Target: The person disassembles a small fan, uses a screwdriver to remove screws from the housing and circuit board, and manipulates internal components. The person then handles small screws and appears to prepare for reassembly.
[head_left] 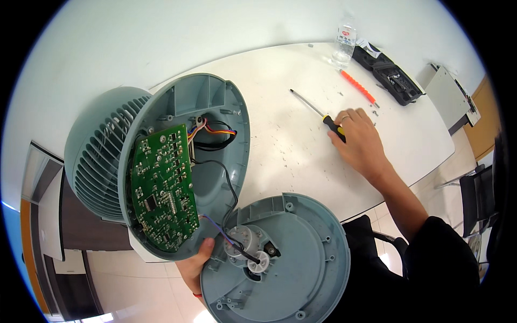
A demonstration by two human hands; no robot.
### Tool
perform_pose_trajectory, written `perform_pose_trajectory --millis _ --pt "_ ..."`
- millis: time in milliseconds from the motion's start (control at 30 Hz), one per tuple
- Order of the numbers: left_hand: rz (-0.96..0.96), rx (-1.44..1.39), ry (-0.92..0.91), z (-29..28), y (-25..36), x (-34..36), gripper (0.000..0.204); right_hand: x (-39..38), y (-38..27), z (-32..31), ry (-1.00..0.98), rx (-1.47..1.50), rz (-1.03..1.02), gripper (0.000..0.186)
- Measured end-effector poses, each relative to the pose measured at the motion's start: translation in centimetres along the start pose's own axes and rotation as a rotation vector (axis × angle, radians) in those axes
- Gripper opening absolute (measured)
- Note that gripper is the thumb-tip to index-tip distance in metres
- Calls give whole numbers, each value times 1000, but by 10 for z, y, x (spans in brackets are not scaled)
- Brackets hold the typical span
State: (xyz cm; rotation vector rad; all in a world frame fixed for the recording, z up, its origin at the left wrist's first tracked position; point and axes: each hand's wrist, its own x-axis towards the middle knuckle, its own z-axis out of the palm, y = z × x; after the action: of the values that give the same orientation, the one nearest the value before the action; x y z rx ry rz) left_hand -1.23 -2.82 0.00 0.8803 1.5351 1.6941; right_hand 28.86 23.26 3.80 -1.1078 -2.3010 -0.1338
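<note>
A grey-green fan (110, 156) lies tipped on its side at the left, its opened base housing (218, 89) facing me. A green circuit board (167, 188) with soldered parts sits inside, with colored and black wires (222, 131) beside it. My left hand (195, 266) grips the housing's lower rim, thumb in front, other fingers hidden. Close by at the lower middle is the round base plate (301, 258), its inner side up, joined to the housing by wires. My right hand (358, 134) is closed around the yellow-and-black handle of a screwdriver (309, 101), its shaft pointing to the far left.
On the white table (269, 81), an orange-red rod-shaped tool (358, 87), a plastic bottle (344, 43) and an open black tool case (390, 78) stand or lie at the far right. Small screws (375, 112) and debris are scattered about. Black chairs (476, 199) are at the right.
</note>
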Motion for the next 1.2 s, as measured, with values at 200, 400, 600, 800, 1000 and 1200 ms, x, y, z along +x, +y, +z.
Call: perform_pose_trajectory --millis 200,400,600,800,1000,1200 --pt "87 108 -32 -14 -16 6 58 52 -61 -23 92 439 -182 15" --pt "101 113 -38 -12 -14 7 54 79 -98 -1 27 491 -95 28" --pt "121 51 -5 -10 -17 5 54 83 -113 9 -63 608 59 28" --pt "165 146 -47 -10 -10 8 53 81 -110 25 75 644 -53 17" --pt "166 188 -45 -10 -8 9 53 79 -109 36 299 535 -206 9" --pt "157 173 -60 -11 -8 9 52 80 -105 38 412 452 -254 11"
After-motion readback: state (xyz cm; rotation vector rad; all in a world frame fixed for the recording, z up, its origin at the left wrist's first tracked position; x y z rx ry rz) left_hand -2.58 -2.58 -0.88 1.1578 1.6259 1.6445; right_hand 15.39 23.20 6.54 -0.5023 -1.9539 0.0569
